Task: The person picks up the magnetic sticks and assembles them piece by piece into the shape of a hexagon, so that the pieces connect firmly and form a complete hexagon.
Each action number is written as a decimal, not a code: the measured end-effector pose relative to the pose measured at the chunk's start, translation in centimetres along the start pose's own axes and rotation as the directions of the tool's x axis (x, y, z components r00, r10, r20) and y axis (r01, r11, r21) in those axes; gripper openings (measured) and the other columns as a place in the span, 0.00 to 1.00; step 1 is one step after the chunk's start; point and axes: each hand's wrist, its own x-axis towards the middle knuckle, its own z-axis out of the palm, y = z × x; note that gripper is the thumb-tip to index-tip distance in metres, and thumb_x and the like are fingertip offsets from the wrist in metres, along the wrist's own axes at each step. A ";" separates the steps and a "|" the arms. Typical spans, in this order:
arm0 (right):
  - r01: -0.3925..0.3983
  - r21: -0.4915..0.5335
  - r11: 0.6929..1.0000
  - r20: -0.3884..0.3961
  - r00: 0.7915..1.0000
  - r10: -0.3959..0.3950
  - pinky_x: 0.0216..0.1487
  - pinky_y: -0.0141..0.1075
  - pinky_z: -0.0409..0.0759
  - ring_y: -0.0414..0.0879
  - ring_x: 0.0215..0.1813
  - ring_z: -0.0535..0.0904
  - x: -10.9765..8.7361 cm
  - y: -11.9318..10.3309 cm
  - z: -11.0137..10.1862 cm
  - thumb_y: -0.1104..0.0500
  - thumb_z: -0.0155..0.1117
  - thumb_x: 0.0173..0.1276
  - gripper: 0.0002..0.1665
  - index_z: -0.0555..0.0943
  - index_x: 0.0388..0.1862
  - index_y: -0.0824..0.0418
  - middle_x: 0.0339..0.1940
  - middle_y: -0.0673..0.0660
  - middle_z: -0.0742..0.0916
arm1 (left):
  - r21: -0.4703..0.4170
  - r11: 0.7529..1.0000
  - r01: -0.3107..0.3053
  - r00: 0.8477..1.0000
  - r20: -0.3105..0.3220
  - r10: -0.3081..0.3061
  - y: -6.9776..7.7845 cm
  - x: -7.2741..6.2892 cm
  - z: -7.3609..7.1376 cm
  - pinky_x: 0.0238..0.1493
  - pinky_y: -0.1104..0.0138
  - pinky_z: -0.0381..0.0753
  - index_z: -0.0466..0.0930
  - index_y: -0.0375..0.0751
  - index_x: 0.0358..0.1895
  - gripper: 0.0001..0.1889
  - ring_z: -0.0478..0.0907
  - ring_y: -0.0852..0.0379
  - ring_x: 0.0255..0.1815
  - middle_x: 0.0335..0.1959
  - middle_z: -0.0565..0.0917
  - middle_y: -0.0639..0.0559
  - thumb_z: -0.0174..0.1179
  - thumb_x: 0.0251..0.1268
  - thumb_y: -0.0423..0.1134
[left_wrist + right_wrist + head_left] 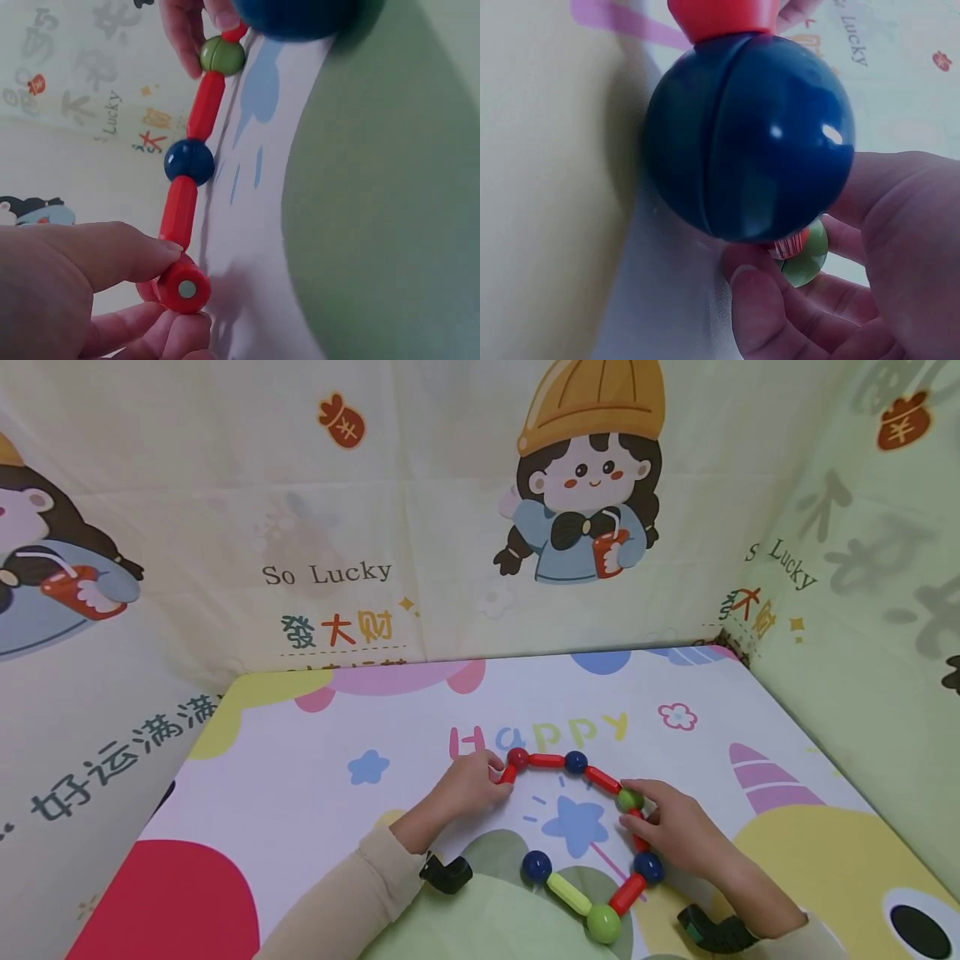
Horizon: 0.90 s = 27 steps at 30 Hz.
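Note:
A chain of magnetic balls and rods lies on the printed tabletop in an unclosed ring. My left hand [471,783] pinches the red rod [196,294] at one end, beside the red ball [518,759]; its round metal tip faces the left wrist camera. On the far right of the ring, my right hand [678,827] grips the green ball [631,800] between thumb and fingers. A blue ball [648,867] sits just below that hand and looms large in the right wrist view. The chain's other end is a blue ball [537,867] on a yellow-green rod [569,894].
A light green ball [603,924] forms the chain's near corner. Patterned cloth [450,527] hangs behind the table and along both sides. Black straps [447,874] with devices sit at both wrists. The tabletop [300,810] carries printed stars and letters.

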 end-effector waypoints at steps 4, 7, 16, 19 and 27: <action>-0.009 0.001 1.000 0.006 1.000 0.009 0.31 0.32 0.79 0.43 0.32 0.75 0.0 0.0 0.0 0.52 0.74 0.64 0.36 0.75 0.67 0.65 0.55 0.62 0.81 | 0.003 1.000 -0.014 1.000 0.022 0.014 0.1 -0.8 0.2 0.30 0.66 0.77 0.77 0.35 0.52 0.21 0.74 0.54 0.31 0.29 0.77 0.51 0.71 0.59 0.39; -0.011 0.004 1.000 0.010 1.000 0.011 0.30 0.32 0.79 0.43 0.31 0.75 0.0 0.1 -0.1 0.52 0.74 0.64 0.36 0.74 0.67 0.65 0.55 0.62 0.81 | -0.012 1.000 -0.017 0.999 0.029 0.017 0.0 -1.2 0.2 0.31 0.66 0.78 0.76 0.35 0.52 0.21 0.74 0.54 0.31 0.30 0.77 0.51 0.71 0.59 0.40; 0.096 -0.074 0.993 -0.101 0.990 -0.103 0.44 0.43 0.85 0.54 0.45 0.80 -0.4 -0.6 -0.2 0.55 0.75 0.63 0.34 0.76 0.64 0.67 0.63 0.69 0.77 | -0.032 0.997 -0.070 0.997 0.031 0.071 -0.9 0.4 -1.1 0.40 0.63 0.82 0.78 0.37 0.55 0.20 0.78 0.53 0.41 0.41 0.81 0.50 0.68 0.64 0.41; 0.133 -0.117 0.984 -0.159 0.976 -0.151 0.52 0.54 0.81 0.61 0.54 0.79 -0.8 -1.4 -0.2 0.58 0.76 0.61 0.33 0.77 0.63 0.68 0.61 0.68 0.79 | -0.026 0.994 -0.110 0.993 0.045 0.111 -0.9 1.5 -1.4 0.44 0.63 0.83 0.78 0.39 0.58 0.20 0.79 0.52 0.48 0.48 0.81 0.49 0.67 0.66 0.40; 0.192 -0.094 0.977 -0.060 0.978 -0.198 0.53 0.51 0.81 0.52 0.51 0.79 -2.3 -4.7 0.8 0.53 0.76 0.62 0.31 0.79 0.62 0.62 0.55 0.57 0.84 | -0.013 0.981 -0.192 0.968 0.162 0.191 -0.7 3.4 -1.5 0.49 0.62 0.82 0.80 0.46 0.60 0.18 0.78 0.51 0.55 0.52 0.82 0.50 0.64 0.69 0.37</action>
